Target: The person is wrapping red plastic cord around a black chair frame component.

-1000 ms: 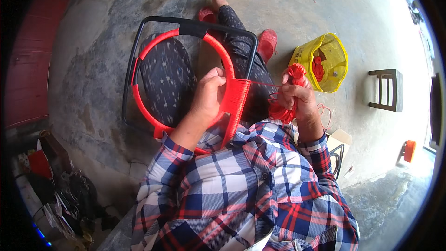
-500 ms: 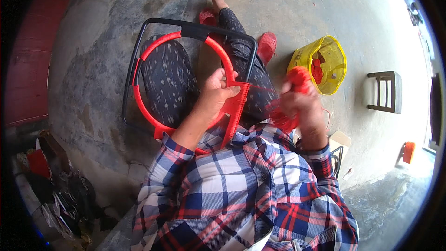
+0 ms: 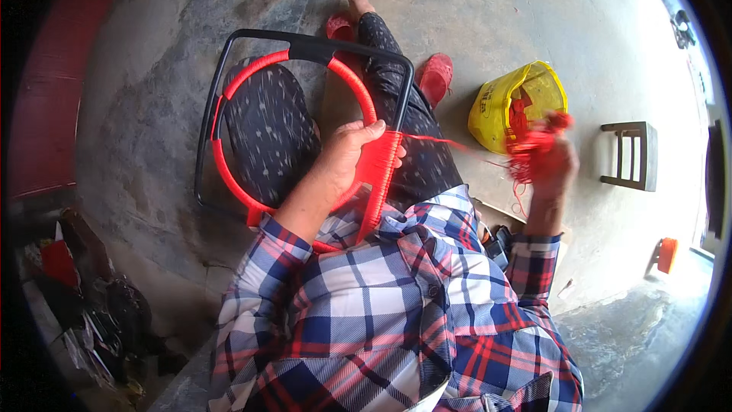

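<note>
Across my lap rests a black metal frame (image 3: 404, 99), its inner ring and a flat side section wound closely with red cord (image 3: 375, 164). My left hand (image 3: 347, 154) is closed around the wound side section, thumb on top and fingertips showing at its far edge. Out to the right, my right hand (image 3: 559, 174) grips a loose bundle of red cord (image 3: 530, 151), a little smeared by motion. A single red strand (image 3: 431, 138) runs taut from the frame's side toward that bundle, and thin loops dangle under it.
Behind the bundle stands a yellow bucket (image 3: 488, 111) with red material inside. Farther right is a small stool (image 3: 648, 156), and an orange-red object (image 3: 667, 255) lies beyond. A red shoe (image 3: 435, 80) sits by my leg. Mixed clutter (image 3: 99, 297) fills the lower left.
My right hand has swung outward to the right with the cord bundle, drawing the strand out longer. My left hand and the frame have shifted slightly left, its fingers now tucked behind the wound section.
</note>
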A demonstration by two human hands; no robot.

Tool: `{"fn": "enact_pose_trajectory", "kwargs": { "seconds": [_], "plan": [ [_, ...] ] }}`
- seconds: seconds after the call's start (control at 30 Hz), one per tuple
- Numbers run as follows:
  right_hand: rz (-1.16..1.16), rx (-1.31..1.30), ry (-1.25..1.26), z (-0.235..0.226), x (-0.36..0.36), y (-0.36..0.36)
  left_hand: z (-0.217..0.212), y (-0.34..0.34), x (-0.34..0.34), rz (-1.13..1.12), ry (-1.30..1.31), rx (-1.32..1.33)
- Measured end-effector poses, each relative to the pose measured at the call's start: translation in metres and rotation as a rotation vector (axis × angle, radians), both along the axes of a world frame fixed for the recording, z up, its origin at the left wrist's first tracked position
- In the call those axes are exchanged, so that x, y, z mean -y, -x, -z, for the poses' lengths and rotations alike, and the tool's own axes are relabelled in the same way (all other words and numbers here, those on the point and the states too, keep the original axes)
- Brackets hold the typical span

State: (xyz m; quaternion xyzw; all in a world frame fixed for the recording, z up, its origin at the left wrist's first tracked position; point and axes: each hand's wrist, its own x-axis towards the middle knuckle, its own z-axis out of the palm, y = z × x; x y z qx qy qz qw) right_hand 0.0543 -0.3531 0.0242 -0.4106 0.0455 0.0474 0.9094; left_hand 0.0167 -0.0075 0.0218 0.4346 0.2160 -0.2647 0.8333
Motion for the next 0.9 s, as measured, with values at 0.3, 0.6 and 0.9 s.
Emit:
{"fn": "enact_pose_trajectory", "kwargs": {
  "seconds": [0.3,0.6,0.9],
  "plan": [
    [-0.911,0.416,1.004,-0.029,-0.113,0.016,-0.037,0.009,0.001,-0.018,0.028,0.109],
    [-0.787,0.493,1.003,-0.069,-0.132,0.011,-0.115,0.043,0.004,-0.24,-0.319,0.527],
    [-0.746,0.56,0.613,-0.108,-0.132,0.033,-0.132,0.091,-0.029,-0.299,0.06,0.894]
  ]
}}
